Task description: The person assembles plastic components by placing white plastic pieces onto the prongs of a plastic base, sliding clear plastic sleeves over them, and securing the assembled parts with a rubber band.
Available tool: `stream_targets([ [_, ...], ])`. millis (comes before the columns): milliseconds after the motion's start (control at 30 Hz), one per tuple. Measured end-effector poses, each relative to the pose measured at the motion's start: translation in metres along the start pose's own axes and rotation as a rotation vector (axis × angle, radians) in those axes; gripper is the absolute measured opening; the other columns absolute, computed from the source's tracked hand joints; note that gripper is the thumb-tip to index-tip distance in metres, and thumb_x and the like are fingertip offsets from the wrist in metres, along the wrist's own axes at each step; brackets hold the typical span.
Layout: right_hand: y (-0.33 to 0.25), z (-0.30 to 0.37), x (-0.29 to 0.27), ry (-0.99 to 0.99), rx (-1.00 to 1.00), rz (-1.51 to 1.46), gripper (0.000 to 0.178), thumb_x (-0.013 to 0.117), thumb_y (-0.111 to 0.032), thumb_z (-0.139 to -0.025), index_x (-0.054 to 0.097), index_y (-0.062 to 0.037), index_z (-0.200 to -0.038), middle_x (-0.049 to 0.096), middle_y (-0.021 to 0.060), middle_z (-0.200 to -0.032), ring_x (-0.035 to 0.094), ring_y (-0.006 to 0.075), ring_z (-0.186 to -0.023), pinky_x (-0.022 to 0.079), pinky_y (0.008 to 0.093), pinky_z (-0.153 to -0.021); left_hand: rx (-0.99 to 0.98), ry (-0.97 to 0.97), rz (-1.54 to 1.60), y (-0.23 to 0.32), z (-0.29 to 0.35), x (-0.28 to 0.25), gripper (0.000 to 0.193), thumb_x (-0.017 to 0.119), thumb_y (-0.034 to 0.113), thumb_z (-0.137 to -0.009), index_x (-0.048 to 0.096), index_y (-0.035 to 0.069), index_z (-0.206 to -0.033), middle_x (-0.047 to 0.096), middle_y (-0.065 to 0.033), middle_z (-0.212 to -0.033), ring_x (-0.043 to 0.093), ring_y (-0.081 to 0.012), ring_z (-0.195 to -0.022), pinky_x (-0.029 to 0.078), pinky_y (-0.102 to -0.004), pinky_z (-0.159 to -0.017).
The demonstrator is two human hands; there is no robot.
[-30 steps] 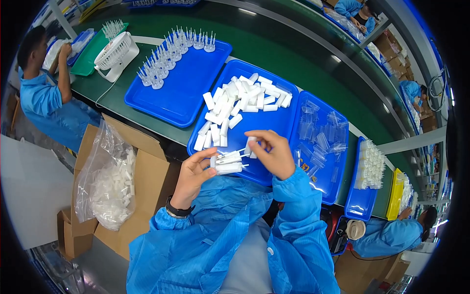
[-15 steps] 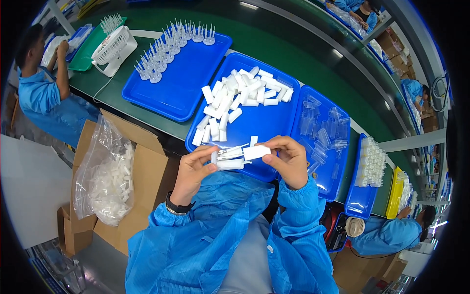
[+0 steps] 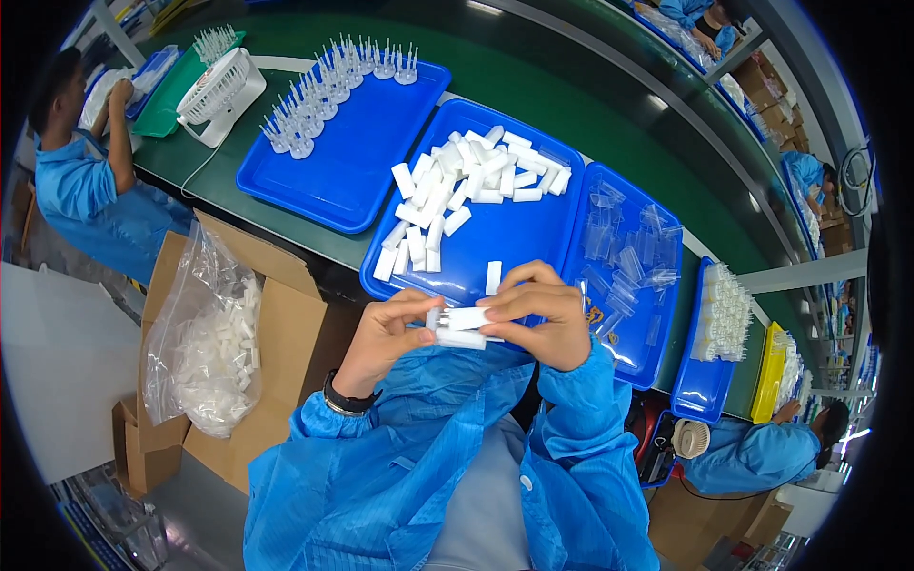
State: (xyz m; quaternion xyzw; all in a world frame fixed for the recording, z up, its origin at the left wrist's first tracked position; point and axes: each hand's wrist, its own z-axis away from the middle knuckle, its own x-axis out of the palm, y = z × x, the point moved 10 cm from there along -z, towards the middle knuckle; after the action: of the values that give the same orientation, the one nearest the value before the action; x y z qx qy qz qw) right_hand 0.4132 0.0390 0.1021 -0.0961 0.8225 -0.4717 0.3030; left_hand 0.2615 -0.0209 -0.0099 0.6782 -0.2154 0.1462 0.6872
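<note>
My left hand [image 3: 386, 341] pinches the round base of a translucent pronged plastic piece [image 3: 434, 319] between thumb and fingers. One white block [image 3: 462, 339] sits on its lower prongs. Just above it, my right hand [image 3: 550, 319] grips a second white block [image 3: 466, 318], which covers most of the upper prongs. Both hands meet in front of my chest, over the near edge of a blue tray [image 3: 533, 243]. Many similar white blocks [image 3: 481, 176] lie heaped in that tray, and a single white block [image 3: 494, 277] rests just beyond my right fingers.
Left of the middle tray, another blue tray [image 3: 328, 195] holds upright pronged pieces [image 3: 314, 100]. To the right, a blue tray [image 3: 633, 357] carries clear plastic sleeves [image 3: 619, 238]. A white fan [image 3: 221, 95] stands far left; a cardboard box [image 3: 286, 333] with a bag of white parts is nearer. Co-workers sit on both sides.
The right hand has moved left, pushing its white block further over the upper prongs toward the base. The held piece has shifted slightly right and down.
</note>
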Motion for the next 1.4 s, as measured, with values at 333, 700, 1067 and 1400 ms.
stream_targets([
  [333, 0.000, -0.007, 0.020, -0.181, -0.016, 0.113, 0.020, 0.078, -0.018, -0.072, 0.074, -0.0071, -0.088, 0.072, 0.0031, -0.087, 0.061, 0.0186, -0.089, 0.040, 0.0355, -0.078, -0.033, 0.011, -0.017, -0.005, 0.001, 0.000, 0.042, 0.072, -0.004, -0.075, 0.064, 0.000, -0.116, 0.059, -0.0123, -0.113, 0.058, -0.0194, -0.101, 0.051, -0.0299, -0.083],
  [700, 0.069, 0.002, 0.020, -0.107, 0.220, 0.788, 0.025, 0.070, -0.022, -0.079, 0.060, -0.0093, -0.097, 0.063, 0.0098, -0.087, 0.058, 0.0282, -0.081, 0.048, 0.0394, -0.066, -0.052, 0.059, 0.089, -0.001, 0.003, -0.008, 0.039, 0.063, 0.009, -0.088, 0.053, -0.004, -0.124, 0.057, -0.0147, -0.118, 0.061, -0.0221, -0.105, 0.056, -0.0328, -0.079],
  [1067, 0.071, 0.005, -0.006, 0.034, 0.374, 0.199, 0.017, 0.070, -0.010, -0.080, 0.064, -0.0048, -0.096, 0.062, 0.0077, -0.077, 0.061, 0.0172, -0.067, 0.049, 0.0274, -0.060, -0.083, 0.103, 0.123, -0.007, 0.001, -0.011, 0.037, 0.062, 0.002, -0.086, 0.052, -0.002, -0.121, 0.057, -0.0148, -0.118, 0.060, -0.0221, -0.106, 0.055, -0.0331, -0.082],
  [1400, 0.068, 0.020, -0.035, 0.307, 0.506, -0.484, 0.012, 0.069, -0.001, -0.082, 0.060, 0.0010, -0.089, 0.066, 0.0105, -0.084, 0.063, 0.0117, -0.074, 0.051, 0.0228, -0.064, 0.022, 0.100, 0.089, 0.006, -0.003, -0.005, 0.033, 0.067, -0.008, -0.079, 0.061, -0.003, -0.111, 0.050, -0.0109, -0.117, 0.055, -0.0219, -0.110, 0.055, -0.0337, -0.085],
])
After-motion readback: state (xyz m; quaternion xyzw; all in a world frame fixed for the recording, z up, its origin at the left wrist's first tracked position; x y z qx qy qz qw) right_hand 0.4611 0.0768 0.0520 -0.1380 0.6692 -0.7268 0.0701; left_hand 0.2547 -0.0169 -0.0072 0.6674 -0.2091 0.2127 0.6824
